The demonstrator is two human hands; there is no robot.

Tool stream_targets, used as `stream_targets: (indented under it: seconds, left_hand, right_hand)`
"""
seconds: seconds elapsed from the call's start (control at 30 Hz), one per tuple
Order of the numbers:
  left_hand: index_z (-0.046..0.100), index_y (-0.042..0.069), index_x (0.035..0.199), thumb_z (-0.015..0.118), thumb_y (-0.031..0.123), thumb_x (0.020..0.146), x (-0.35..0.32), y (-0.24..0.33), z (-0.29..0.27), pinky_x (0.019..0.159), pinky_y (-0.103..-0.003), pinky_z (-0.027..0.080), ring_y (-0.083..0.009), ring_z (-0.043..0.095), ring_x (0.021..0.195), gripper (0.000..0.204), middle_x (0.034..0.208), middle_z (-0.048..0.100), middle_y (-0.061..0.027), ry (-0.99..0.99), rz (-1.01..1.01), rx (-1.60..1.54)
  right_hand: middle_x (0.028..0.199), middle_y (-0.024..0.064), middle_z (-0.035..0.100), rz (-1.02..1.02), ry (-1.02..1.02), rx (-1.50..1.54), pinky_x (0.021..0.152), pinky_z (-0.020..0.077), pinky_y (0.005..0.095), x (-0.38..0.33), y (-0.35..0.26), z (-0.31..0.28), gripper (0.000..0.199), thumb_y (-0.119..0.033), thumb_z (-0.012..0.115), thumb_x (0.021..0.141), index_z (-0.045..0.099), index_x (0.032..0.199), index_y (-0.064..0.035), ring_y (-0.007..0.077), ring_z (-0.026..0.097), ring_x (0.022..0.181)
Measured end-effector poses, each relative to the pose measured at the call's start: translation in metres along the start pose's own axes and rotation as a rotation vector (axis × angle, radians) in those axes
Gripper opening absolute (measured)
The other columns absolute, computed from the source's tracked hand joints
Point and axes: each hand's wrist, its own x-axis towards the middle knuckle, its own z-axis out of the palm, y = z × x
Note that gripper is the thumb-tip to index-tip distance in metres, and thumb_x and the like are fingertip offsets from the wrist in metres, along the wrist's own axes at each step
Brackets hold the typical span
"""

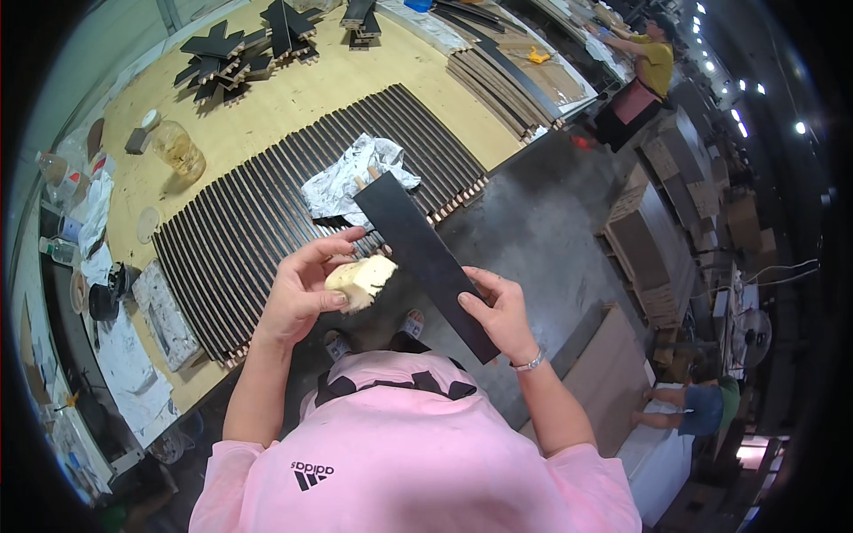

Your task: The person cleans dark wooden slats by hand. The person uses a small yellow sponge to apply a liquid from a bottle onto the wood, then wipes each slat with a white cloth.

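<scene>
the left hand (306, 289) pinches a pale yellow sponge (360, 280) between thumb and fingers, its index finger lifted away and reaching toward the board. dark marks show on the sponge. the right hand (502, 320) grips the lower part of a flat black board (426, 258), thumb laid on the face and fingers round the right edge. the board is held slanted in front of the body, its far end leaning left, with two light wooden pegs (373, 172) sticking out of that end. the sponge is just beside the board's left edge; whether they touch, i cannot tell. a watch (530, 359) circles the right wrist.

beyond the hands, a crumpled white cloth (342, 178) smudged with black lies on a long row of dark strips (240, 240) set side by side on the pale table (222, 133). left of the row are a stained pale block (167, 315) and a clear jar (178, 151). at the far side, more black boards (218, 58) are piled crosswise. farther off, a person in a yellow top (657, 67) stands by another work surface.
</scene>
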Motion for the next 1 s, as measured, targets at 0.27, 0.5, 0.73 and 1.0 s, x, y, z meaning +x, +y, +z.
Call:
stream_targets:
  seconds: [0.27,0.5,0.73,1.0]
  left_hand:
    - [0.047,-0.006,0.139,0.085,0.006,0.063,0.010,-0.009,0.002,0.098,-0.031,0.048,-0.0224,0.063,0.111,0.086,0.125,0.063,-0.0162,-0.213,-0.281,-0.081]
    - [0.040,-0.005,0.144,0.082,0.005,0.069,0.002,-0.037,0.022,0.096,-0.030,0.049,-0.0199,0.063,0.109,0.086,0.125,0.062,-0.0177,0.090,-0.080,-0.324]
    - [0.038,-0.002,0.146,0.080,0.007,0.075,-0.002,-0.056,0.054,0.107,-0.031,0.040,-0.0212,0.054,0.123,0.083,0.137,0.054,-0.0151,0.105,0.019,-0.461]
    - [0.043,-0.001,0.141,0.077,0.008,0.079,-0.023,-0.063,0.077,0.109,-0.035,0.038,-0.0233,0.051,0.127,0.072,0.140,0.051,-0.0153,-0.062,-0.293,-0.470]
  right_hand:
    - [0.107,0.0094,0.069,0.015,-0.195,-0.067,0.084,0.0505,0.0268,0.008,-0.016,-0.023,0.038,-0.005,0.066,0.086,0.062,0.122,0.0077,0.0128,0.063,0.094]
    - [0.079,0.0105,0.064,-0.561,0.277,-0.496,0.064,0.0477,0.0309,-0.011,-0.058,-0.008,0.015,0.004,0.063,0.080,0.071,0.092,-0.0001,0.0181,0.059,0.068]
    - [0.115,0.0092,0.062,0.042,0.148,0.761,0.090,0.0503,0.0365,-0.004,0.001,0.044,0.036,-0.014,0.062,0.096,0.052,0.128,-0.0025,0.0198,0.061,0.105]
    - [0.115,0.0099,0.061,-0.045,0.324,0.876,0.093,0.0499,0.0397,0.040,-0.012,0.004,0.033,-0.001,0.062,0.090,0.052,0.122,0.0006,0.0210,0.061,0.105]
